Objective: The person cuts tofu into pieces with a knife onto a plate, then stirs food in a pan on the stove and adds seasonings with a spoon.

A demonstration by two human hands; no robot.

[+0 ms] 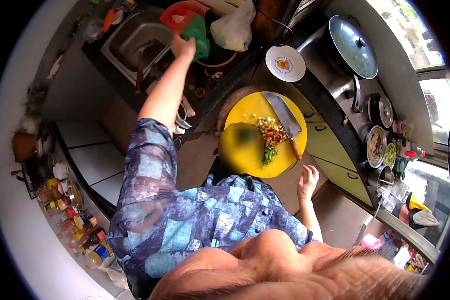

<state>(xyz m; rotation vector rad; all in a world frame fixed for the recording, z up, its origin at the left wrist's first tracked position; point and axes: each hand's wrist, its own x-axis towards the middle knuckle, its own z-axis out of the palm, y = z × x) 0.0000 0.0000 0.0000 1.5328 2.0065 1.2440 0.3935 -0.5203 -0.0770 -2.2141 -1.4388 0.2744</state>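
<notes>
My left hand [183,47] reaches out to the counter beside the sink, its fingers closed on a green plastic bag [199,37]. Touching the bag is a red plastic bowl [177,16] with something pale in it. My right hand [308,181] hangs with fingers apart, holding nothing, near the edge of a round yellow chopping board [290,162]. Chopped vegetables [270,132] in red, white and green lie on the board. A cleaver [285,116] rests at their right, its wooden handle toward my right hand. A blurred patch hides the board's left part.
A metal sink [130,37] is at the upper left. Near the corner sit a white knotted bag [233,27] and a white plate [285,63]. On the right, a lidded pan [353,47] and smaller pots [381,111] stand on the stove. Bottles [100,254] crowd the lower left.
</notes>
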